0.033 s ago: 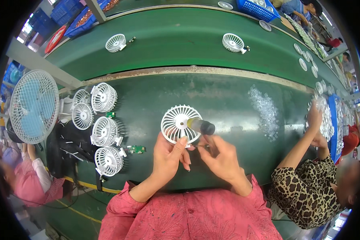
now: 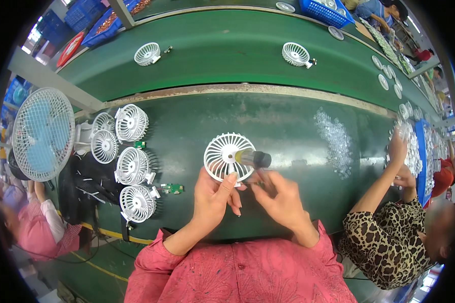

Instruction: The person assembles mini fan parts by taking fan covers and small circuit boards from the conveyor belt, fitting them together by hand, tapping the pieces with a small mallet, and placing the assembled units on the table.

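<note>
My left hand (image 2: 212, 198) grips the lower rim of a round white fan grille (image 2: 215, 160), thumb in front, with the slotted face turned up. Across the right part of the grille lies a short yellowish cylinder with a black end (image 2: 262, 160); whether anything holds it I cannot tell. Just below it my right hand (image 2: 282, 199) is closed, thumb and forefinger together by the grille's lower right edge. These fingertips are slightly blurred, and what they pinch is hidden.
Several white fan housings (image 2: 132, 166) stand at the left, one with a green circuit board (image 2: 175, 188), near a blue-bladed fan (image 2: 41, 135). Small clear pieces (image 2: 334, 144) lie to the right. Beyond a raised edge, a green belt (image 2: 222, 55) carries two housings. A co-worker's arm (image 2: 381, 174) reaches in at right.
The fingers of my right hand have shifted slightly beside the grille. The housings on the belt have crept a little to the right. My left hand keeps its grip.
</note>
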Available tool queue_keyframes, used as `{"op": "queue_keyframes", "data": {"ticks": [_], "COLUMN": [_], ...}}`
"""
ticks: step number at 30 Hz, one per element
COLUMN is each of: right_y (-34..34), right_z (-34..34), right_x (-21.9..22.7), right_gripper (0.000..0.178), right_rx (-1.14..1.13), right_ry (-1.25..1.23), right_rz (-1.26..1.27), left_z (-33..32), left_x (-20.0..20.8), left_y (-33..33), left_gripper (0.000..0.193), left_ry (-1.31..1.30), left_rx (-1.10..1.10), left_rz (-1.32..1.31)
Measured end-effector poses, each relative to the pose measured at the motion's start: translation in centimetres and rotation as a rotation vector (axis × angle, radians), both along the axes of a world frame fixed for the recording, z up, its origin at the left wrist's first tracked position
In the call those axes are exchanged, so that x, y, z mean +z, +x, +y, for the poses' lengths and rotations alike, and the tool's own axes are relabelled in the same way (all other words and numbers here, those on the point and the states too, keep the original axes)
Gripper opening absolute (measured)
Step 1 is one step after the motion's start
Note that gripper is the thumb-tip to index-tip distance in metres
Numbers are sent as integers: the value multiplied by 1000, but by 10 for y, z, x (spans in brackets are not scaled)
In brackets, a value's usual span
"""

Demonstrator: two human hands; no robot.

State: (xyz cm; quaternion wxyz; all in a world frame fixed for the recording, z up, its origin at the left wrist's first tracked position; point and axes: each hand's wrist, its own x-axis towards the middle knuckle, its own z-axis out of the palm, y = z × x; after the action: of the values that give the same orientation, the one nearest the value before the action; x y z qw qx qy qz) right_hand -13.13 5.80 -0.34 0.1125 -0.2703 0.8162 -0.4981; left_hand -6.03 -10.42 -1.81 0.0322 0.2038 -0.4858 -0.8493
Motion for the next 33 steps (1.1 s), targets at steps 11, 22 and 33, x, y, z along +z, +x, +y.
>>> {"op": "queue_keyframes", "data": {"ticks": [11,22,33], "right_y": [11,-7,-45], "right_z": [-11,-9,13], "right_x": [5,4,-29], "right_gripper": [26,12,25], "right_rx": [186,-35,-123], "right_ry": [85,72,418], "right_rz": [234,165,10], "left_z": [3,-11,2], "left_x": [-9,-7,-33], "left_y": [4,23,11], "left_gripper": [32,30,38], "left_ry": [305,207,-1614], "left_rx": [33,-134,-150], "left_rz": [-137,-108,512]}}
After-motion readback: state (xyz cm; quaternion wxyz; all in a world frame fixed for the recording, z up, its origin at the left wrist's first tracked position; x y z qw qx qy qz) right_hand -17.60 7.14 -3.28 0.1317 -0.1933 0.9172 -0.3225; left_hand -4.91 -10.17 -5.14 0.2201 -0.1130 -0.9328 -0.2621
